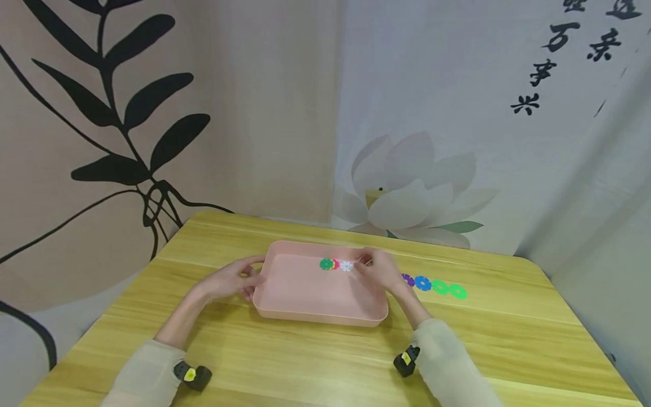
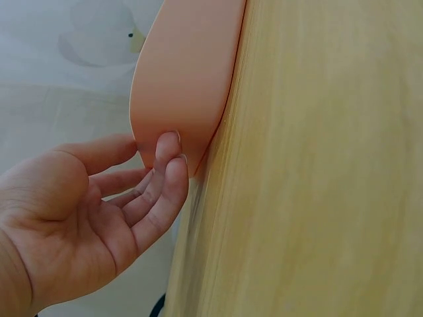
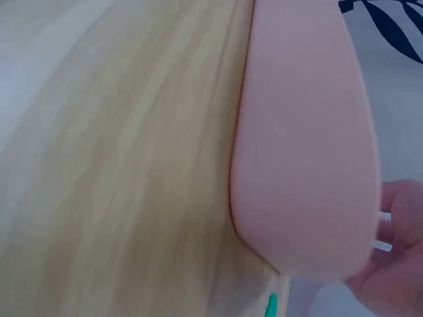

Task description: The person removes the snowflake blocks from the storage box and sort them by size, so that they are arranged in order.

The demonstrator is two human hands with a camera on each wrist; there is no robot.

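A pink tray (image 1: 305, 294) lies on the wooden table. My left hand (image 1: 234, 280) grips its left side, thumb at the rim and fingertips against the outer wall; the left wrist view shows this hand (image 2: 112, 205) at the tray's corner (image 2: 185, 79). Inside the tray, a green flower-shaped disc (image 1: 326, 264) overlaps a pink-red one (image 1: 335, 264), and a white one (image 1: 346, 266) lies just right of them. Over the tray's far right part, my right hand (image 1: 378, 268) pinches a small white piece, mostly hidden by the fingers; white bits show between the fingers in the right wrist view.
Right of the tray, a row of flower-shaped discs lies on the table (image 1: 508, 339): a purple one (image 1: 408, 280), a blue one (image 1: 422, 284) and two bright green ones (image 1: 440, 287). A printed curtain (image 1: 274, 113) hangs behind the table's far edge.
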